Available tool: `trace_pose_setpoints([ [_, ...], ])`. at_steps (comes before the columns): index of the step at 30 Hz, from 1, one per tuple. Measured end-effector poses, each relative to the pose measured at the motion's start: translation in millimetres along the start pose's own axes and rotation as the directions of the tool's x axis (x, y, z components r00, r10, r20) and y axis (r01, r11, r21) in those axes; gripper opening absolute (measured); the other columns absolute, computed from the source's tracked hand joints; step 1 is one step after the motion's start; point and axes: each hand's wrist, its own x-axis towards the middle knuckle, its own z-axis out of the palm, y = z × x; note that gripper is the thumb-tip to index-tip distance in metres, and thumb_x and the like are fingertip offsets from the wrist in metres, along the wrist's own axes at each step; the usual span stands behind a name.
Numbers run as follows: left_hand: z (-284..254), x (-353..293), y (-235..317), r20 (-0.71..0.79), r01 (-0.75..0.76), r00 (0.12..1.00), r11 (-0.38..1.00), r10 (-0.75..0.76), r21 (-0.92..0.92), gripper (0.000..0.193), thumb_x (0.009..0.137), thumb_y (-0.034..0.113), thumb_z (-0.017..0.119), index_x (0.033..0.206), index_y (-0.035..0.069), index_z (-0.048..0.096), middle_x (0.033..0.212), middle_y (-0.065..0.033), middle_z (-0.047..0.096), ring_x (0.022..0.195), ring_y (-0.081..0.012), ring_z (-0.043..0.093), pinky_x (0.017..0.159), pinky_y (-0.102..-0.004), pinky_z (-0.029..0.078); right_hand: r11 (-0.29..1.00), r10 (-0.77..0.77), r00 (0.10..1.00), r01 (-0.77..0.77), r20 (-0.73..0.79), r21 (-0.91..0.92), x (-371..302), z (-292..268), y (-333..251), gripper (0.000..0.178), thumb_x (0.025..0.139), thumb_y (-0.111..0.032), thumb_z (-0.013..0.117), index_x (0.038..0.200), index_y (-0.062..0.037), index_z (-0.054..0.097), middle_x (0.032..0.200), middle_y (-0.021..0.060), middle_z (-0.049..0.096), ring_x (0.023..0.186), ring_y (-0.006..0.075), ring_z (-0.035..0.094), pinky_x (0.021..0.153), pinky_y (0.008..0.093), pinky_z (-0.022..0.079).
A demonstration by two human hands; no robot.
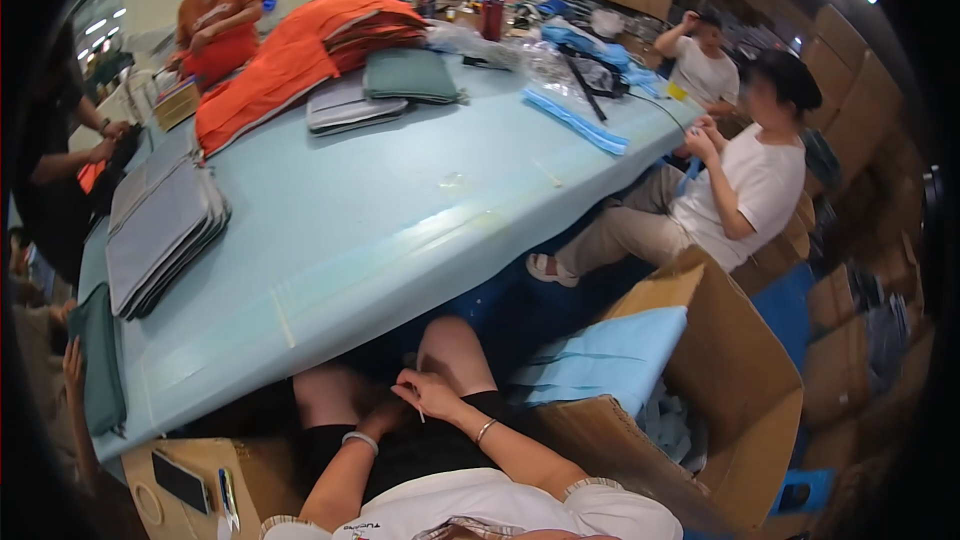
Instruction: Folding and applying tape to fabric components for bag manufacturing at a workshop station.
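Both hands are together over my lap, just below the near edge of the table. My right hand (428,395) is closed in a pinch, with a thin pale strip (422,416) showing below its fingers. What kind of thing the strip is, I cannot make out. Close against it on the left is my left hand (384,417), its fingers mostly hidden behind the right one. To the right of my knees, an open cardboard box (745,365) holds light blue folded fabric pieces (605,360).
The table (380,220) carries stacked grey fabric cases (165,220), a green case (412,75), orange fabric (290,50) and a blue strip (575,122). A phone (182,480) lies on a carton (265,475) at my left. A co-worker (745,180) sits at the right; others surround the table.
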Motion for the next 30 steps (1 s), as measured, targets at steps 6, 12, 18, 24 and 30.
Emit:
trace_pose_setpoints([
  [6,10,-11,-21,-0.088,0.012,0.996,0.999,-0.009,0.030,0.037,0.074,0.020,0.064,0.110,0.012,0.061,0.114,-0.0146,0.061,0.103,-0.0314,0.059,0.090,-0.0412,0.046,0.998,-0.069,0.997,0.069,0.026,0.000,3,11,-10,0.018,0.086,-0.020,0.064,0.085,-0.0049,0.055,0.075,0.0159,0.062,0.068,0.0369,0.060,0.057,0.0429,0.046],
  [12,-13,-13,5,0.048,0.060,0.997,0.996,-0.063,0.073,0.041,0.072,0.018,0.067,0.112,0.010,0.061,0.116,-0.0151,0.060,0.106,-0.0324,0.058,0.094,-0.0411,0.045,0.997,-0.081,0.997,0.081,-0.002,-0.017,2,7,-6,0.018,0.085,-0.019,0.065,0.084,-0.0047,0.055,0.073,0.0152,0.061,0.065,0.0360,0.059,0.056,0.0418,0.045],
  [18,9,-10,-22,0.009,0.107,0.994,0.994,-0.107,0.007,0.041,0.074,0.021,0.063,0.114,0.012,0.060,0.118,-0.0158,0.059,0.107,-0.0327,0.056,0.095,-0.0418,0.043,0.991,-0.132,0.991,0.132,-0.020,0.007,5,11,-11,0.017,0.085,-0.018,0.066,0.085,-0.0045,0.055,0.072,0.0150,0.061,0.064,0.0351,0.059,0.055,0.0408,0.045],
  [24,-8,-11,0,0.028,0.100,0.994,0.995,-0.101,0.017,0.039,0.075,0.015,0.064,0.113,0.010,0.060,0.120,-0.0147,0.059,0.109,-0.0313,0.057,0.096,-0.0404,0.044,0.995,-0.097,0.995,0.097,-0.004,-0.020,3,7,-8,0.018,0.085,-0.019,0.065,0.085,-0.0047,0.054,0.074,0.0151,0.062,0.066,0.0358,0.060,0.056,0.0417,0.045],
  [30,-8,-12,-1,0.048,0.057,0.997,0.993,-0.062,0.104,0.039,0.073,0.016,0.066,0.112,0.010,0.061,0.118,-0.0142,0.060,0.108,-0.0310,0.057,0.095,-0.0402,0.044,0.996,-0.090,0.996,0.090,0.004,-0.025,3,8,-9,0.018,0.085,-0.019,0.065,0.084,-0.0052,0.053,0.074,0.0149,0.062,0.067,0.0364,0.059,0.056,0.0428,0.046],
])
